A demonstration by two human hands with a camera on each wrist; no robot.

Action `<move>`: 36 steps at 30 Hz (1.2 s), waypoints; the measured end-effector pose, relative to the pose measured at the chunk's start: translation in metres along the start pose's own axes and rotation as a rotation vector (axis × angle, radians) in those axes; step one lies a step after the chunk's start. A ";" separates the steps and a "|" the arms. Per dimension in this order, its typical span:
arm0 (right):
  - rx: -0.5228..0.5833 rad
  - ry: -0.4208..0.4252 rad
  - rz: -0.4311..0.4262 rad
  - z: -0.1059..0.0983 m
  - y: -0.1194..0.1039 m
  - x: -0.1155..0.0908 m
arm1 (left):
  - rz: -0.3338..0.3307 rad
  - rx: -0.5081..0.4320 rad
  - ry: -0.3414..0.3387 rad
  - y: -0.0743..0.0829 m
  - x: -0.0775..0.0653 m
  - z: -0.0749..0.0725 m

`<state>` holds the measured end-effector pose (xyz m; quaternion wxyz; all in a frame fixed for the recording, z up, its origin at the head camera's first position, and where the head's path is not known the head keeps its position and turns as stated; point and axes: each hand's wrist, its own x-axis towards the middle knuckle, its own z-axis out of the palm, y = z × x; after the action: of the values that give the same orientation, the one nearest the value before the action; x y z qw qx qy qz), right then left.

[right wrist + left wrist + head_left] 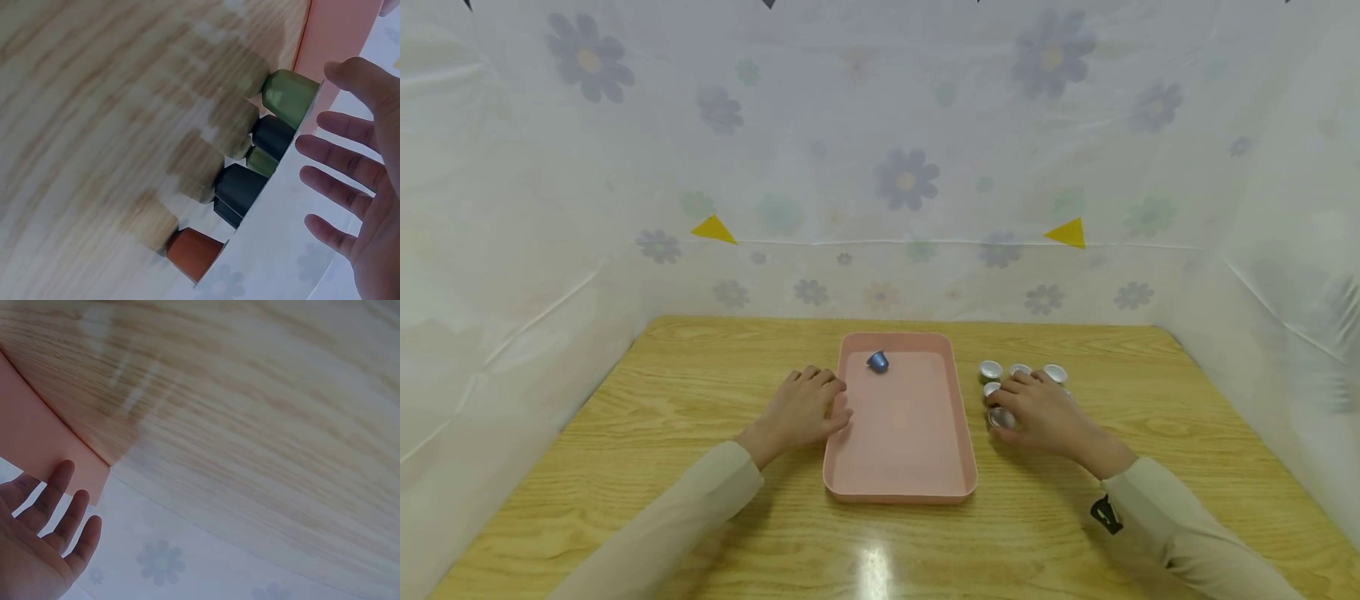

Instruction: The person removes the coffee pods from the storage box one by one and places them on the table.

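Note:
A pink tray [897,492] lies in the middle of the table, with a blue coffee capsule [877,362] tipped on its side near the far left corner. At the tray's left rim is my left hand [805,408], its fingers loosely bent and spread beside the outer wall. My right hand [1037,412] hovers over a group of coffee capsules right of the tray, holding none. In the right wrist view the thumb is by the rim of a green capsule [289,97]; dark capsules [240,187] and an orange capsule [195,255] stand rim up. The hand partly covers the group.
The wooden table [715,533] extends around the tray. A pale flowered curtain [820,150] encloses it at the back and sides, with two yellow triangles [1066,233] on the back. A small black clip [1106,514] is at the right sleeve.

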<state>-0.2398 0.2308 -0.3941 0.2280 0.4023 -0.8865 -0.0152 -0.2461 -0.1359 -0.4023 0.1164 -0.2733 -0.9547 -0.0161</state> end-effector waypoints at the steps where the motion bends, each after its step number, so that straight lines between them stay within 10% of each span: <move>1: -0.004 0.012 -0.004 0.000 0.000 0.001 | 0.000 -0.001 0.000 0.000 0.000 0.000; 25: 0.055 0.121 -0.060 0.005 0.004 0.025 | -0.011 -0.009 -0.016 0.002 0.002 0.001; 36: 0.059 0.042 -0.024 0.008 0.002 0.045 | -0.011 -0.009 -0.008 0.001 0.002 0.002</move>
<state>-0.2705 0.1983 -0.3829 0.2342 0.4196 -0.8768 0.0168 -0.2476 -0.1334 -0.4041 0.1113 -0.2687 -0.9566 -0.0198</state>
